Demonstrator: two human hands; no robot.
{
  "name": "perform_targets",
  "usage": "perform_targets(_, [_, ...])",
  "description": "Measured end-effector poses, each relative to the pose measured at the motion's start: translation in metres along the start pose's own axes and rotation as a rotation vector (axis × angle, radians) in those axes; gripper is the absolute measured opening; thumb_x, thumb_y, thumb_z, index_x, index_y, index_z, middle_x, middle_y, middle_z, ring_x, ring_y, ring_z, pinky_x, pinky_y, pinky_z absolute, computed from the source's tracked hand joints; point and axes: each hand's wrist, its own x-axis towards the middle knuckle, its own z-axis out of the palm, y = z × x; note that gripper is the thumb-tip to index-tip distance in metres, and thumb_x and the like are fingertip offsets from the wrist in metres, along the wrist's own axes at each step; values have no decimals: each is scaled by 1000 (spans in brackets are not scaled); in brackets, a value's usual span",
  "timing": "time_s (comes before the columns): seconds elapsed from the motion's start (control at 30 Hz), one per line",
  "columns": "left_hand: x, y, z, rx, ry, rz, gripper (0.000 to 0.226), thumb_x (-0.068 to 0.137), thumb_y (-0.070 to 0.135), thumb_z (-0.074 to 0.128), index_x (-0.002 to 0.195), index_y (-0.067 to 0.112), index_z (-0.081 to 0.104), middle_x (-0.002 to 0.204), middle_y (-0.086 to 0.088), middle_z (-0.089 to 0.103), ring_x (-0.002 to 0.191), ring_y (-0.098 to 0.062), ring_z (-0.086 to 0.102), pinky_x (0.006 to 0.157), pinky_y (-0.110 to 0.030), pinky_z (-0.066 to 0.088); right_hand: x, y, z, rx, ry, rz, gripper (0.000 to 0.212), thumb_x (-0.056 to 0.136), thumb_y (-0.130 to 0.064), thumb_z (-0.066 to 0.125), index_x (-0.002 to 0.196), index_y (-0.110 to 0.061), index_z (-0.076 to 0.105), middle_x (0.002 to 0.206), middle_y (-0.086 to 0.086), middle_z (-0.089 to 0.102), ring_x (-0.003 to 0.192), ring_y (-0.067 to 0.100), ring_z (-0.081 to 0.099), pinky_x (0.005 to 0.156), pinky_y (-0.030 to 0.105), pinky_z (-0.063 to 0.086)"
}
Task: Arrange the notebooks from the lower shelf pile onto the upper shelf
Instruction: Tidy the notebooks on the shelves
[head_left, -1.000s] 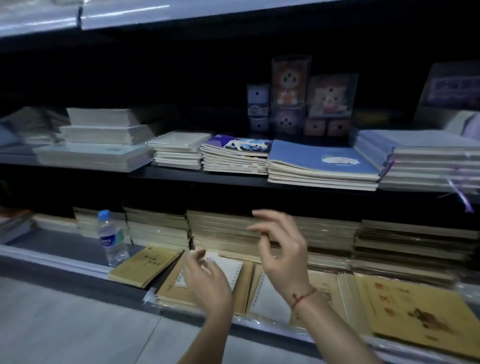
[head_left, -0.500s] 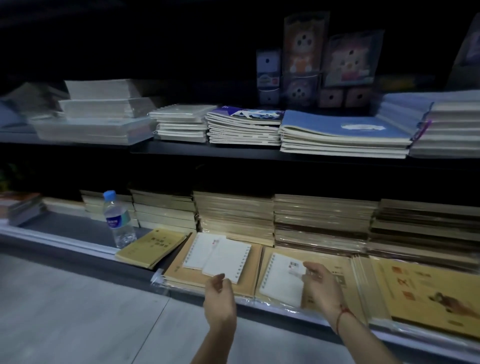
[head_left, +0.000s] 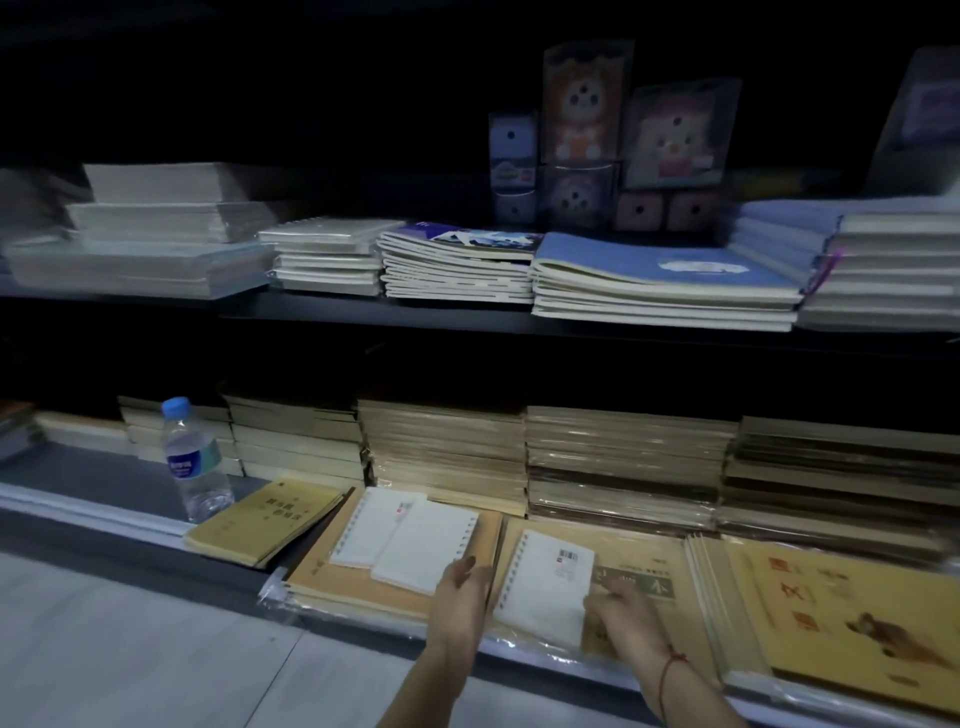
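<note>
Dim shelving is carrying stock: water bottle (head_left: 193, 460) standing lower left; two white spiral notebooks (head_left: 406, 538) lying on kraft pads; left hand (head_left: 464, 590) resting flat-fingered beside them; right hand (head_left: 623, 608) touching third white notebook's (head_left: 549, 584) edge, grip unclear.

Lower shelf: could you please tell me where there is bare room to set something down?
Bare grey lower shelf lies left of the water bottle, before the low stacks. Rightwards, brown notebook piles and front notebooks crowd it. The upper shelf is packed.
</note>
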Motion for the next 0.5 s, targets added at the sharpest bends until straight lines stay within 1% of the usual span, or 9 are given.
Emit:
perform_targets(0.03, [7,2,2,19,0,17,47,96,23,49,140,10,41,129,-9,56,116,-27,53,105,-43,40,6,-1,2,1,-4,-11,44,87,-12,59,131,-12,55,130,8,59,110,26,57,96,36,45])
perform_targets(0.1, [16,4,7,46,6,43,42,98,23,47,138,10,42,110,-6,60,96,-19,59,83,-32,49,12,-5,6,-12,-7,-23,48,88,-16,59,135,-14,51,135,6,55,117,26,53,99,37,44])
perform_targets(0.17, [21,-1,16,84,4,79,38,99,21,46,136,10,44,102,-3,61,83,-12,59,61,-18,46,15,-6,7,-27,0,-33,50,90,-18,59,138,-16,46,138,6,50,123,27,49,101,37,42])
perform_targets(0.2, [20,-3,20,110,-3,99,37,99,20,47,134,10,46,103,-2,61,80,-9,58,56,-15,44,16,-5,7,-42,5,-38,50,90,-19,59,138,-17,45,139,6,50,122,26,50,100,37,43])
perform_targets(0.23, [19,-6,25,140,-21,118,35,99,19,47,133,9,48,105,-2,61,80,-7,56,55,-13,43,17,-3,6,-58,11,-41,49,90,-19,58,138,-17,46,138,5,51,120,26,51,99,37,45])
perform_targets(0.33, [13,-11,36,182,-38,145,39,98,18,49,136,8,47,122,-6,59,87,-9,51,63,-14,39,14,4,2,-89,9,-41,42,91,-16,56,133,-18,49,132,3,55,110,21,53,88,32,46])
perform_targets(0.4, [16,-11,40,209,-30,162,36,97,19,50,132,9,49,114,-3,57,86,-10,50,63,-15,38,14,6,-1,-76,4,-29,41,92,-15,56,132,-19,49,130,4,55,103,20,51,82,29,43])
perform_targets(0.47, [19,-11,43,229,-21,143,33,97,20,51,128,10,51,108,0,57,84,-9,52,62,-15,39,15,6,-2,-64,9,-22,45,91,-16,57,135,-19,47,131,5,55,99,18,49,83,30,42])
perform_targets(0.5, [21,-12,45,246,-15,130,33,96,22,52,127,11,52,110,0,60,85,-10,55,66,-18,44,16,6,-3,-62,12,-19,47,91,-16,57,136,-19,47,132,5,54,100,19,49,84,30,42])
